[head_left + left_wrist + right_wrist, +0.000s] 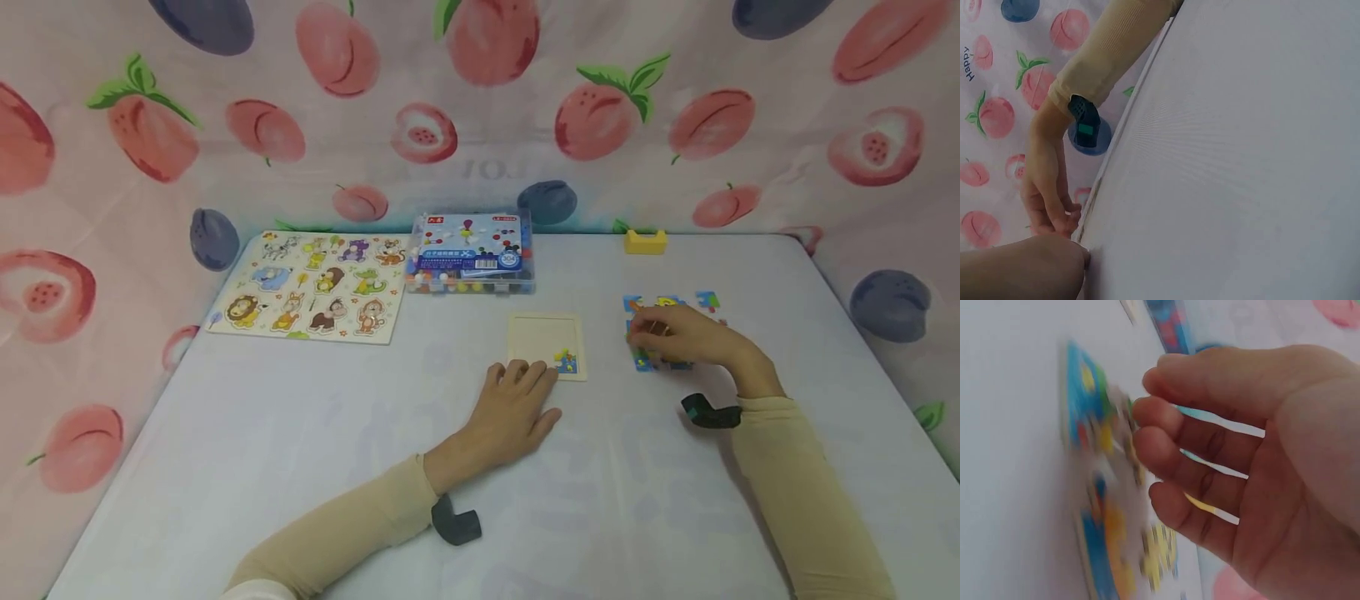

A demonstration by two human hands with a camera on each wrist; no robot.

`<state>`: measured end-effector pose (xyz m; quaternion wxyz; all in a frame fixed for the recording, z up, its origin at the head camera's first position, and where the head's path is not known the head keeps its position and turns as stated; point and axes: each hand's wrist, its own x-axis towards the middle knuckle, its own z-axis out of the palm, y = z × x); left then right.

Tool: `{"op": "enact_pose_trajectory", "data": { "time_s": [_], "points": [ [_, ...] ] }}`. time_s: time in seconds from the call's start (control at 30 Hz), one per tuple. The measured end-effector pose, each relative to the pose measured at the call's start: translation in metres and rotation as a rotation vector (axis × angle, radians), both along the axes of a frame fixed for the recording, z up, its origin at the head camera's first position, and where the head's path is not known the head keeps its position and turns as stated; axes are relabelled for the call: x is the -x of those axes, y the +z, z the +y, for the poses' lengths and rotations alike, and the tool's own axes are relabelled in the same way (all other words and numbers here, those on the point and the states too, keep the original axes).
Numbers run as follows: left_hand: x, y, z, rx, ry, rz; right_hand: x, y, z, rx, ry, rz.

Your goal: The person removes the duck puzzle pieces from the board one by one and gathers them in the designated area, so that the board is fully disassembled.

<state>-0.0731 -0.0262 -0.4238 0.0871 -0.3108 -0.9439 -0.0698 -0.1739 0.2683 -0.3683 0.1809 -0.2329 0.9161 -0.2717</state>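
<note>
My left hand (513,412) rests on the table, its fingertips touching the near edge of a shallow wooden puzzle tray (534,342). Joined blue and yellow jigsaw pieces (567,363) lie in the tray's near right corner. To the right, my right hand (686,337) hovers over a group of loose jigsaw pieces (707,299) and partly hides them. Its fingers bend loosely, and the right wrist view shows nothing between thumb and fingertips, with blurred pieces (1100,556) beside them. Only part of the left hand (1022,269) shows in the left wrist view.
An animal puzzle board (315,287) lies at the back left. Beside it is a clear plastic box (471,250) of coloured beads with a printed label. A small yellow block (645,242) stands at the back edge, before a fruit-patterned cloth (480,125).
</note>
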Motion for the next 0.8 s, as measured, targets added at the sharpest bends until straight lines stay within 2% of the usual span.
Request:
{"op": "enact_pose_trajectory", "data": {
  "time_s": [0.33,0.47,0.6,0.8],
  "points": [
    [0.000,-0.001,-0.003,0.016,-0.005,0.003,-0.008,-0.005,-0.055,0.065,0.133,0.121],
    [0.001,0.000,-0.003,0.021,-0.003,0.000,-0.014,-0.008,-0.074,0.021,0.190,0.144],
    [0.001,0.000,-0.002,0.023,-0.011,0.001,-0.021,-0.010,-0.084,-0.039,0.182,0.163],
    [-0.001,0.000,-0.002,0.012,-0.008,-0.006,-0.026,-0.013,-0.086,-0.036,0.147,0.163]
  ]
}}
